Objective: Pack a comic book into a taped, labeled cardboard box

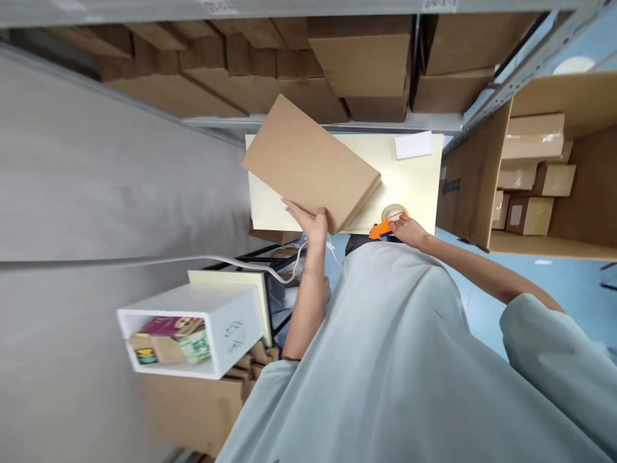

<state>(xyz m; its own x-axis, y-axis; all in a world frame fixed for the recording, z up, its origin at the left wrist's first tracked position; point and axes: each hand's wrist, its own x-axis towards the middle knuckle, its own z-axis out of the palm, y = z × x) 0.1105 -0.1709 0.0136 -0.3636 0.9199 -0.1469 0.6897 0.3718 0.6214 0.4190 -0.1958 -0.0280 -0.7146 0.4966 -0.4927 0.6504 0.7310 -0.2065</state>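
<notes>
A closed brown cardboard box (311, 157) sits at an angle over the cream tabletop (414, 180). My left hand (312, 225) holds its near edge, with the fingers stretched along the side and the thumb against the cardboard. Close to my body at the table's front edge, my right hand (407, 229) is closed round an orange tape dispenser (380, 229). A roll of tape (394, 209) shows beside its fingers. A white slip or flat block (413, 146) lies at the table's back right.
A shelf of cardboard boxes (361, 64) runs above the table's far side. At right stands a large open carton (475, 173) with several small taped boxes. On the left are a grey wall (96, 161), a white cable (231, 260) and a white open-fronted bin (236, 325) of packets.
</notes>
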